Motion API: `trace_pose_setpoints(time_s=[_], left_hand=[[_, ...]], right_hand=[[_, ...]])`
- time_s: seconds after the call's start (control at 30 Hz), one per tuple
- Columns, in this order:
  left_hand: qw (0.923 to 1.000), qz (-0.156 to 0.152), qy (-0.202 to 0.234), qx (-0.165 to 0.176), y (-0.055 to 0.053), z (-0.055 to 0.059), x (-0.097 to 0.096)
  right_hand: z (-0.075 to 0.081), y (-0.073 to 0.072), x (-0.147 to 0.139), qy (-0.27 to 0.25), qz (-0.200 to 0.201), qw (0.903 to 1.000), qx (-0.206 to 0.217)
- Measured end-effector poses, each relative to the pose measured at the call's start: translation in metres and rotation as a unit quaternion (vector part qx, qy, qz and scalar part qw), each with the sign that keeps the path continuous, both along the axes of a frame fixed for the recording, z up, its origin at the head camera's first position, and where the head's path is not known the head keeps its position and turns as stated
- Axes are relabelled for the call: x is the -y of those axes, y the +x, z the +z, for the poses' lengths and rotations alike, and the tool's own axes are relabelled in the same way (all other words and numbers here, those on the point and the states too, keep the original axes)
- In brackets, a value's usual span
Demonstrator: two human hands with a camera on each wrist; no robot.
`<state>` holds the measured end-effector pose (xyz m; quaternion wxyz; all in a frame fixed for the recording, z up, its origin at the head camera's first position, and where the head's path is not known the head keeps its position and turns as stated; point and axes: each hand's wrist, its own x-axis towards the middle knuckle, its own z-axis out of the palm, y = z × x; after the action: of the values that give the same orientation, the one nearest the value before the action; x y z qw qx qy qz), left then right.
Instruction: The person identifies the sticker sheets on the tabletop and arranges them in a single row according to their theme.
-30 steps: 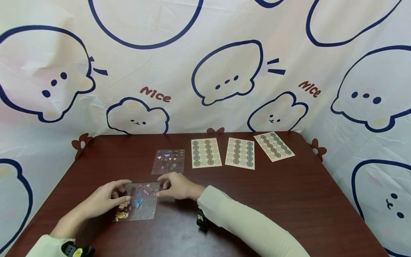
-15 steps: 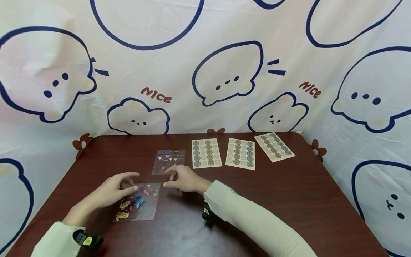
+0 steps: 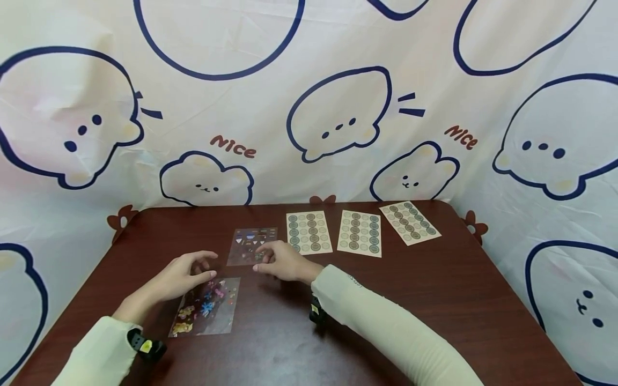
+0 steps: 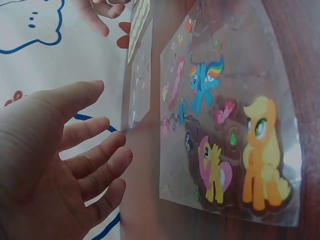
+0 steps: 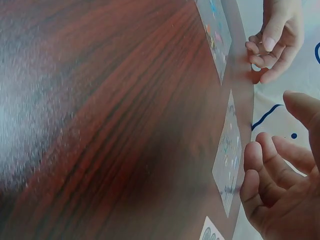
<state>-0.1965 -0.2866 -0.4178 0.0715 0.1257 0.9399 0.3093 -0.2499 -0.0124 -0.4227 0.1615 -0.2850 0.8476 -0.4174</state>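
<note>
A clear sticker sheet printed with colourful cartoon ponies lies flat on the table, near its left front. Above its far left corner hovers my left hand, fingers loosely bent and holding nothing. In the left wrist view that hand is apart from the pony sheet. A second clear sticker sheet with small shapes lies farther back. Over its near right corner is my right hand, fingers relaxed with nothing in them. The right wrist view has the right hand beside this small-shape sheet.
Three cream sheets of round stickers lie along the back: a left one, a middle one and a tilted right one. The dark wood table meets a cartoon-print cloth at its far edge.
Both hands have moved away from the pony sheet, farther back across the table. The right hand has also shifted right, from the pony sheet's edge to the second clear sheet.
</note>
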Motion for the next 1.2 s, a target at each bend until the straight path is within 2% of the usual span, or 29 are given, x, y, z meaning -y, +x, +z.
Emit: trace_pose_setpoints(time_s=[0.13,0.43,0.87,1.2], left_hand=[[1.0000,0.000,-0.002,-0.001,-0.005,-0.004,-0.002],[1.0000,-0.003,-0.004,-0.006,-0.014,-0.010,-0.007],[0.9998,0.005,-0.011,-0.012,-0.035,-0.010,-0.012],[0.9995,0.004,-0.025,-0.016,-0.047,-0.014,-0.013]], right_hand=[[-0.002,-0.005,-0.002,0.006,-0.004,0.9999,-0.014],[-0.005,-0.013,-0.006,0.013,-0.012,0.9998,-0.012],[-0.008,-0.024,-0.014,0.046,-0.034,0.9976,-0.041],[-0.012,-0.030,-0.012,0.045,-0.048,0.9970,-0.039]])
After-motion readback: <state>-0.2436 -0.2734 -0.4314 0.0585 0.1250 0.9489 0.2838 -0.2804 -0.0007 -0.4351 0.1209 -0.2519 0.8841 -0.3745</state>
